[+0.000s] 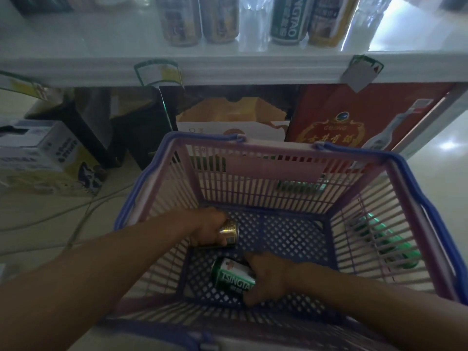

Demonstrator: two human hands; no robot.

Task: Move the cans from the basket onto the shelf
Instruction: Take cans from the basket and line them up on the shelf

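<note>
A pink and blue plastic basket [266,150] stands on the floor below a white shelf [101,49]. Both my arms reach down into it. My left hand [206,228] is closed around a gold can [229,233] lying on the basket's blue floor. My right hand [272,281] grips a green and white Tsingtao can [234,277] nearer the front. Several cans stand upright on the shelf above, among them two dark gold ones [200,19] and a green Tsingtao one [287,21].
Green cans [385,241] show through the basket's right wall, outside it. Below the shelf stand a red carton [354,117], a white and yellow carton [233,122] and dark boxes. A white box [43,155] sits on the floor at left. Price tags hang from the shelf edge.
</note>
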